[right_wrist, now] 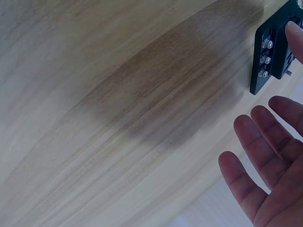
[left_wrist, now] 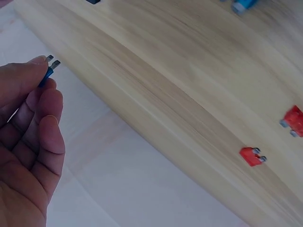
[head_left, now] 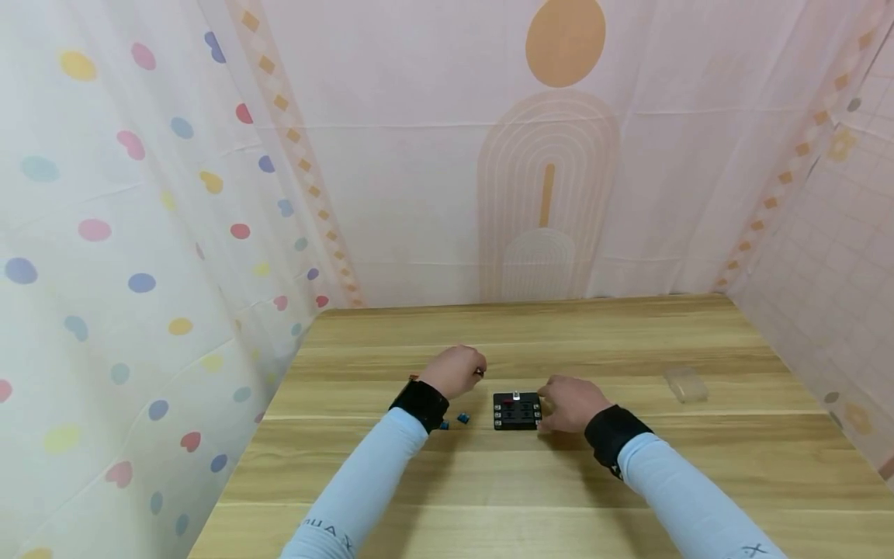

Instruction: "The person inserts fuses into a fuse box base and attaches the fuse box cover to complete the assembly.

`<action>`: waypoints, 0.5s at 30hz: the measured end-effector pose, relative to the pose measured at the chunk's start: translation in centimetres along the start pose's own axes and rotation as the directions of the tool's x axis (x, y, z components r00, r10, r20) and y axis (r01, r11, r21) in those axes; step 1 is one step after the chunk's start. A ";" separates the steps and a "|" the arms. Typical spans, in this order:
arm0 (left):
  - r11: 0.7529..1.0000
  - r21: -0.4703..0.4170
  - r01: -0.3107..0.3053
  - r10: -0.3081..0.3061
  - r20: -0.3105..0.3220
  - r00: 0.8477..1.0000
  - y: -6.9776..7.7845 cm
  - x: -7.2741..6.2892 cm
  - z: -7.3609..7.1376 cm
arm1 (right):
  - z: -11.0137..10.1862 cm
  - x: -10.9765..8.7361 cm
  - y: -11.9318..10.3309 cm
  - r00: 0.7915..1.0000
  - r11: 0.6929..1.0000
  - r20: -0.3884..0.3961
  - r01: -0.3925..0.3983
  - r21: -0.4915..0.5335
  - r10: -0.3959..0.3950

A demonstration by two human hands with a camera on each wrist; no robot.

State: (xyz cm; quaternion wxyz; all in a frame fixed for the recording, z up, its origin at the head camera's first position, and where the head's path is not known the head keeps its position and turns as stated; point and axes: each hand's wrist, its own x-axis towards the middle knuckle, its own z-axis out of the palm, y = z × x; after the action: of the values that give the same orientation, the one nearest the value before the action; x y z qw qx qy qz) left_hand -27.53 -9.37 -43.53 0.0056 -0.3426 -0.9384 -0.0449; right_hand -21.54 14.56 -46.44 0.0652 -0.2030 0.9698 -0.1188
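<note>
Between thumb and fingertips my left hand (head_left: 454,371) pinches a blue blade fuse (left_wrist: 46,77), its two metal prongs pointing up and away from the hand in the left wrist view. That hand is above the table, left of and beyond a black fuse block (head_left: 517,420). Metal screws (right_wrist: 265,59) line the block's side, and a small red piece (head_left: 508,402) shows on its top. My right hand (head_left: 573,402) is at the block's right edge. In the right wrist view its fingers are spread and loosely extended, with the thumb over the block; contact is hard to tell.
Two blue fuses, one the nearer blue fuse (head_left: 463,418), lie left of the block. A red fuse (left_wrist: 251,156) and another red fuse (left_wrist: 294,121) lie near the left hand. A clear plastic cover (head_left: 687,384) rests on the wooden table (head_left: 503,497) at right.
</note>
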 end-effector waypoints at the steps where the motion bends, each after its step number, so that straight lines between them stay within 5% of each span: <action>1: 1.000 0.000 -0.008 0.008 -0.003 1.000 0.1 0.0 0.0 | 0.0 0.0 -0.1 1.000 1.000 0.001 -0.001 0.001 0.001; 15: 0.997 0.047 -0.058 0.057 0.018 0.998 2.3 0.4 -0.1 | 0.3 0.6 -0.7 1.000 1.000 0.004 0.008 0.000 -0.008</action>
State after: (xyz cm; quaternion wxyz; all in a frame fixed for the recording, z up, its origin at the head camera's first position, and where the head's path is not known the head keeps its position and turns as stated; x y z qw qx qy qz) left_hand -26.31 -7.38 -43.23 0.0070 -0.3697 -0.9289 -0.0193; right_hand -21.80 13.58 -46.61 0.0665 -0.2072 0.9688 -0.1188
